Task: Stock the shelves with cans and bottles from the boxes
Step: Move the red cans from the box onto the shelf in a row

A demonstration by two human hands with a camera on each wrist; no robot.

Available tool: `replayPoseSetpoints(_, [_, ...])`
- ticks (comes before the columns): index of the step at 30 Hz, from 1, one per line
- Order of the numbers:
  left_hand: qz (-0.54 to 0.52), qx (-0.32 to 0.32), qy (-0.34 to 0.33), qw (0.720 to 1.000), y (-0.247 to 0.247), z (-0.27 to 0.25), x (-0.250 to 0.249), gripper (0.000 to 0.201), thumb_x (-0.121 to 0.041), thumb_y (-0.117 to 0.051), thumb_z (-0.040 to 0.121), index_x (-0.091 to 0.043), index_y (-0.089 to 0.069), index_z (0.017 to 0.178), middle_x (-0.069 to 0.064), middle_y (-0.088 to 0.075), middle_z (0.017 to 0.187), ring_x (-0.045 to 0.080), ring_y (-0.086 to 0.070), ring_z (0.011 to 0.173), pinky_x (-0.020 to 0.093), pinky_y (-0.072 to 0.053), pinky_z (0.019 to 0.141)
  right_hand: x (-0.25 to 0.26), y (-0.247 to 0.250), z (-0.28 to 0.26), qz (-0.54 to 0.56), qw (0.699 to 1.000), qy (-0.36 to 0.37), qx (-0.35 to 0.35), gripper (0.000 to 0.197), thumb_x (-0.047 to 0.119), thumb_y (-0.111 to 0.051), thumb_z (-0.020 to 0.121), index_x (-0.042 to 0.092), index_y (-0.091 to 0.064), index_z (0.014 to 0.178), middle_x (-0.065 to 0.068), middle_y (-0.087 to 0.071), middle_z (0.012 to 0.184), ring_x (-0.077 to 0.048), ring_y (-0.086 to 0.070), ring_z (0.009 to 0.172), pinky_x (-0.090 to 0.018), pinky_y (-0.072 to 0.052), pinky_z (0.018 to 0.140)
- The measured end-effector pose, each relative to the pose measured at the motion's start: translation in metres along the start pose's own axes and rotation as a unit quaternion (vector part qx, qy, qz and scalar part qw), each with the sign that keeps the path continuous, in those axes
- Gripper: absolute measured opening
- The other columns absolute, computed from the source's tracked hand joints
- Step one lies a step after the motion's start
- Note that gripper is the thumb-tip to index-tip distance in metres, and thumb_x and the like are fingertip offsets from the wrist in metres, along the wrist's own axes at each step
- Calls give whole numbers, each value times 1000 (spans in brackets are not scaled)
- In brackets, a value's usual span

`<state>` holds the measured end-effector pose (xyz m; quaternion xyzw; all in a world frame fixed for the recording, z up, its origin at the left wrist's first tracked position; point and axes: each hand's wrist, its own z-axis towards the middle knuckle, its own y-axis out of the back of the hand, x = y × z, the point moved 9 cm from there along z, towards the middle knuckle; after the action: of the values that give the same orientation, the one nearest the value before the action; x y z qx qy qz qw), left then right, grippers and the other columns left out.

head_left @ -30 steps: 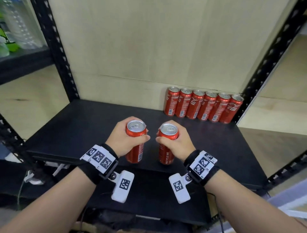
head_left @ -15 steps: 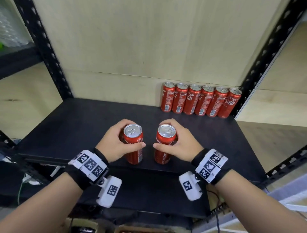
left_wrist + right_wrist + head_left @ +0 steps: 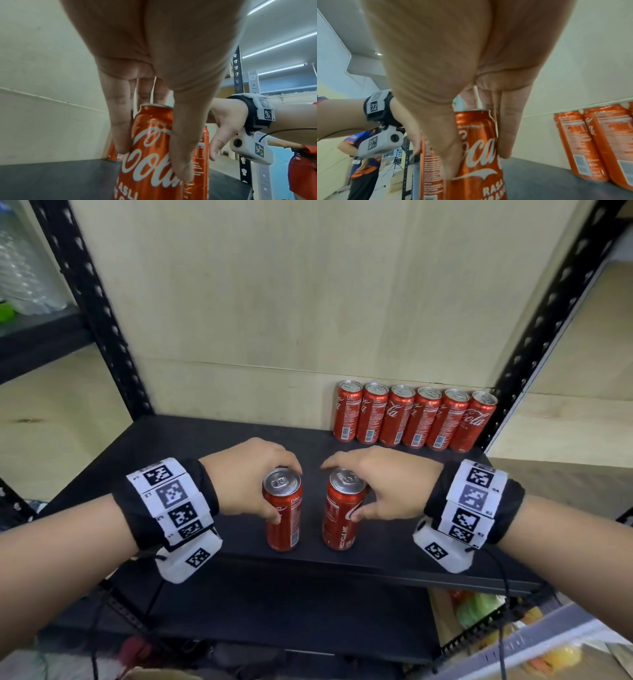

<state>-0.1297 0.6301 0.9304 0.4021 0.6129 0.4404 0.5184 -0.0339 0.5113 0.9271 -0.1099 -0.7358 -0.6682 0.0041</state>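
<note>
Two red cans upright at the black shelf's (image 3: 191, 440) front edge, one per hand.
Left hand (image 3: 246, 474) grips the left can (image 3: 283, 515), right hand (image 3: 380, 484) the right can (image 3: 340, 513); six cans (image 3: 414, 416) line the back wall.

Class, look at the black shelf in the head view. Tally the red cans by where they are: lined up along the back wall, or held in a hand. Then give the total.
Red cans in the back row: 6
Red can in the left hand, the left can: 1
Red can in the right hand, the right can: 1
Total: 8
</note>
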Motion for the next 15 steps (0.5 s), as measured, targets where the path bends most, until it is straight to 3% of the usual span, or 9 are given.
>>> replayPoseSetpoints(7, [-58, -21, -10, 998, -4, 11, -5, 70, -34, -95, 61, -32, -62, 123, -19, -62, 116, 0, -60, 104, 27, -54, 92, 3, -6, 8, 36, 999, -21, -29, 76, 38, -85, 77, 27, -46, 141, 4, -61, 133, -16, -61, 118, -39, -55, 95])
replayPoseSetpoints(15, [-43, 2, -8, 999, -1, 30, 2, 64, -34, -95, 60, -33, -64, 117, -20, -61, 109, 2, -61, 101, 29, -55, 89, -5, -3, 28, 29, 999, -35, -23, 73, 39, -87, 75, 25, -50, 136, 2, -63, 127, -18, -64, 111, -39, -57, 90])
